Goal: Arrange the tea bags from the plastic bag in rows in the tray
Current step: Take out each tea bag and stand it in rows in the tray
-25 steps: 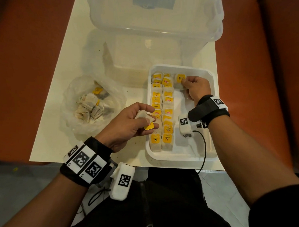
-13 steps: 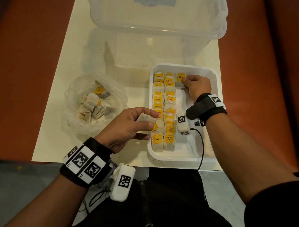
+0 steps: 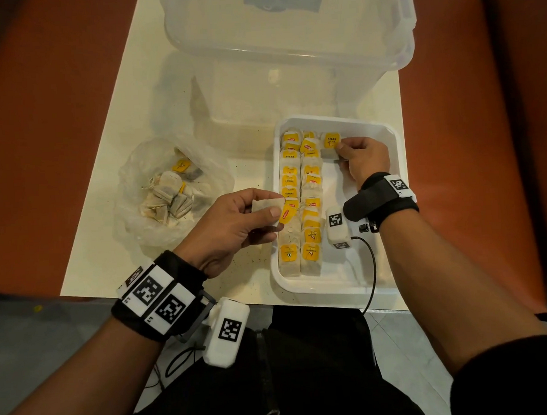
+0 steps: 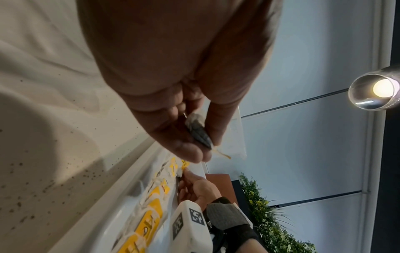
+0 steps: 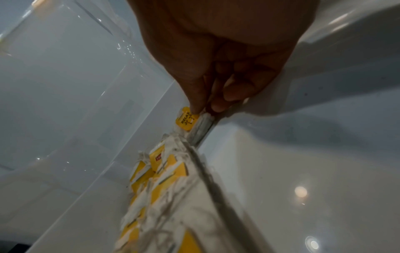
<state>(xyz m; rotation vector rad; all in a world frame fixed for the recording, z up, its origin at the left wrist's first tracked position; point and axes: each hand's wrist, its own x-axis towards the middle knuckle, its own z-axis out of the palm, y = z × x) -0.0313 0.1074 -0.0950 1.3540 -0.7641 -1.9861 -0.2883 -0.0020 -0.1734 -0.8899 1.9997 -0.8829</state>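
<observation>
Left hand: fingers clamp spare tea bag, staged beside tray.
Right hand: fingertips pinch tagged bag, starting third row.

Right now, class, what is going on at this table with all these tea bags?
A person is filling a white tray with tea bags in rows. Two rows are laid down its left side. The right hand pinches the RELAX-tagged tea bag at the tray's far end, starting a third row. The left hand holds another tea bag beside the tray. More lie in the plastic bag on the left.
</observation>
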